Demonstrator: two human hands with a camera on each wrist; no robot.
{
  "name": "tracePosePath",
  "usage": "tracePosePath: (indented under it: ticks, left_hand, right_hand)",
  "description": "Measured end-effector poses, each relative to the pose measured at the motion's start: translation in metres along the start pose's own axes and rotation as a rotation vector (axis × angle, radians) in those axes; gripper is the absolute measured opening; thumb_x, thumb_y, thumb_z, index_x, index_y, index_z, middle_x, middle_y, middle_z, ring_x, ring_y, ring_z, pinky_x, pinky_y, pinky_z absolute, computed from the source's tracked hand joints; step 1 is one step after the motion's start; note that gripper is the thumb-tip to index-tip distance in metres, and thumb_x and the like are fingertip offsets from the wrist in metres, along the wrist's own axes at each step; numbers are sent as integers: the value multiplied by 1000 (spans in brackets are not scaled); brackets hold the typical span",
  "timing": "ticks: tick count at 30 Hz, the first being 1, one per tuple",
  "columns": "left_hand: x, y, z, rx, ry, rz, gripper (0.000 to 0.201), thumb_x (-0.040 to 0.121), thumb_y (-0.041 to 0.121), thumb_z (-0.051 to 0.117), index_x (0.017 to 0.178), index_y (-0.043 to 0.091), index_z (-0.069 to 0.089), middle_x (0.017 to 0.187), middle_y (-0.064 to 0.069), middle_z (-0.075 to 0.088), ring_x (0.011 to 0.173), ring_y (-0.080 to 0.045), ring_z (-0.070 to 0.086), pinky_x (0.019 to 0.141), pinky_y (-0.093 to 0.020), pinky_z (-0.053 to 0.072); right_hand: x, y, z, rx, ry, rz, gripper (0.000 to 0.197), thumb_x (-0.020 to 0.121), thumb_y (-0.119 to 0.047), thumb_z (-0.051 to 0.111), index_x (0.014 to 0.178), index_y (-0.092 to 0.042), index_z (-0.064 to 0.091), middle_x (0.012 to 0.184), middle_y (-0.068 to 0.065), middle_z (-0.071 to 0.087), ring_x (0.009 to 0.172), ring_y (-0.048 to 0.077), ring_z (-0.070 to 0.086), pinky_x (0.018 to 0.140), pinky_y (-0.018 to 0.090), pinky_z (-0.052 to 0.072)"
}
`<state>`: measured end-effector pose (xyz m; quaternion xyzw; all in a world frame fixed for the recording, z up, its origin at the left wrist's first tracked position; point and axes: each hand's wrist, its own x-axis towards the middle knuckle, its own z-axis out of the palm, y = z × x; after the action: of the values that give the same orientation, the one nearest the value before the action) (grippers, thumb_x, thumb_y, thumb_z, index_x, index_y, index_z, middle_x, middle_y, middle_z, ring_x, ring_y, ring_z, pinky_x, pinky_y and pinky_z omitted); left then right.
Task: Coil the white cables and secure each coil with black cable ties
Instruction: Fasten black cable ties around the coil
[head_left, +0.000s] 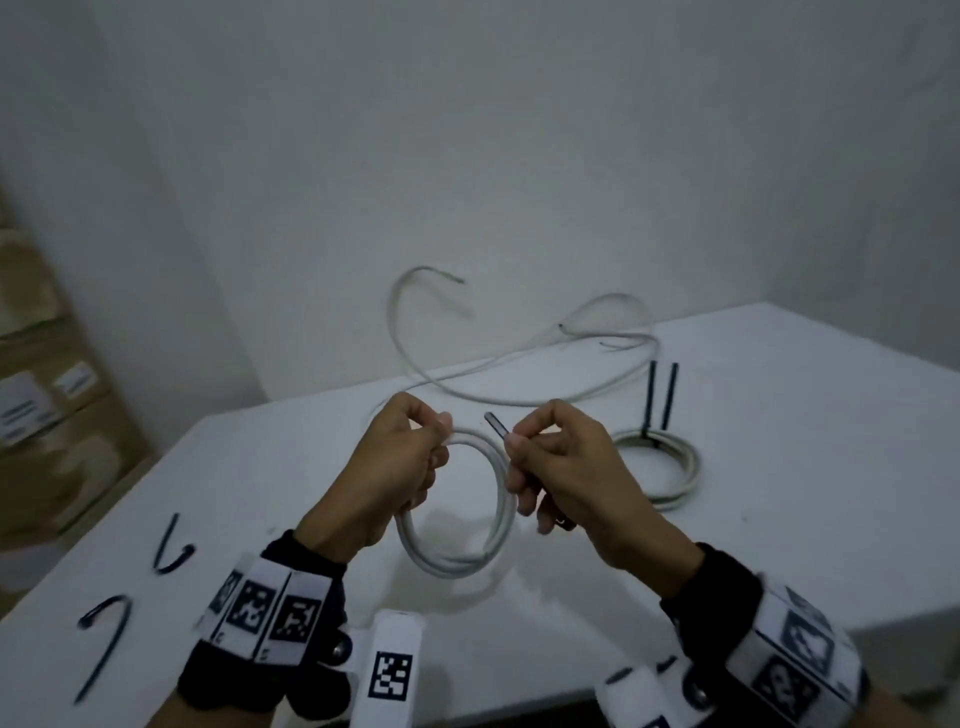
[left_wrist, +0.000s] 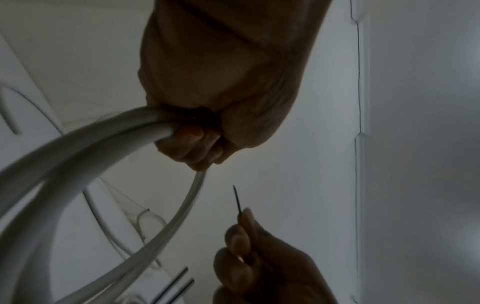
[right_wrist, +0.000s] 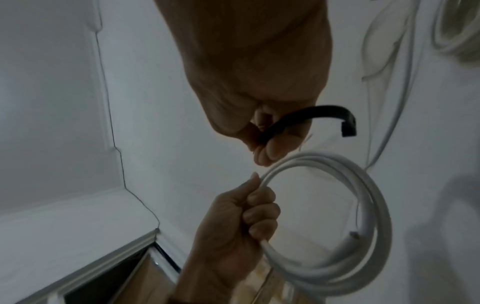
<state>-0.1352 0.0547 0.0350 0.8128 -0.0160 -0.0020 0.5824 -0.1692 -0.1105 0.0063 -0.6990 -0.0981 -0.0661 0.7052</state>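
Note:
My left hand (head_left: 410, 457) grips a coil of white cable (head_left: 493, 519) by its upper left side and holds it above the white table (head_left: 779, 493). The same coil (right_wrist: 363, 216) hangs from that fist in the right wrist view. My right hand (head_left: 550, 457) pinches a black cable tie (head_left: 496, 423) just right of the coil's top. The tie's tip points up and left toward my left hand, and its tail (right_wrist: 311, 115) curls out below my fingers. In the left wrist view the coil (left_wrist: 78, 156) runs out of my fist, with the tie's tip (left_wrist: 237, 200) below.
A finished coil (head_left: 660, 462) with black ties (head_left: 660, 395) standing up lies on the table at right. A loose white cable (head_left: 519, 374) sprawls along the far edge. Two spare black ties (head_left: 171, 551) (head_left: 104, 644) lie at front left. Cardboard boxes (head_left: 41, 395) stand left of the table.

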Motion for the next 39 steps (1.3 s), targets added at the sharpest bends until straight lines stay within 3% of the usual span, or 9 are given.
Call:
tracePosePath:
  ticks: [5,9,13,15,19,22,26,31,39]
  left_hand:
    - [-2,21,58,31,-212,66,31,97,44,47,92,14,52,56,3,43,43,-9,26,40,-21,22]
    - [1,33,87,60,-279,101,25,98,34,49,91,10,51,51,4,43,42,-9,25,39,-21,21]
    - [10,37,97,58,-239,71,17,99,22,48,85,12,48,53,2,40,40,-8,23,39,-19,19]
    - [14,37,95,50,-211,53,15,99,18,47,85,13,48,53,2,40,40,-8,22,39,-18,18]
    - [19,37,93,43,-190,56,11,100,16,45,91,11,49,54,2,40,42,-9,22,40,-19,18]
    - [20,36,96,46,-183,73,10,99,16,46,92,10,49,54,1,41,43,-10,23,40,-19,18]
    - [21,32,96,66,-176,78,10,99,16,46,91,10,50,57,0,42,43,-10,24,40,-19,19]
    - [21,27,86,51,-137,53,16,100,28,44,99,13,49,58,1,41,44,-9,25,41,-21,21]
    - [21,27,77,-47,-68,-9,33,100,45,33,114,17,42,55,0,44,44,-11,28,43,-22,25]
  right_hand:
    - [3,6,-38,-360,115,-233,15,89,-17,61,81,-12,50,63,5,68,45,8,56,43,26,47]
    - [1,15,-61,-442,129,-322,13,91,-18,58,84,-10,51,69,7,69,60,16,65,61,43,55]
    - [1,20,-90,-566,109,-406,25,91,-35,51,86,-12,59,75,2,68,69,20,62,68,40,50]
    - [3,25,-108,-586,217,-478,33,89,-38,45,84,-11,61,80,-2,62,77,17,56,73,29,45]
    - [-3,33,-123,-507,229,-160,28,92,-41,53,80,-16,55,66,-6,58,55,4,50,58,23,40]
    - [-15,32,-113,-190,58,25,37,89,-48,51,92,-11,54,63,6,66,43,16,53,39,24,38]
    - [-27,25,-100,166,-107,-49,39,86,-45,43,98,-9,56,75,15,67,53,25,58,37,24,43]
    - [-32,33,-89,46,-77,-126,23,98,-16,44,83,-8,59,62,7,64,49,21,57,36,25,42]
    - [-46,62,-73,-108,-30,-27,29,98,-21,45,77,-15,64,54,-1,56,43,7,46,38,17,34]
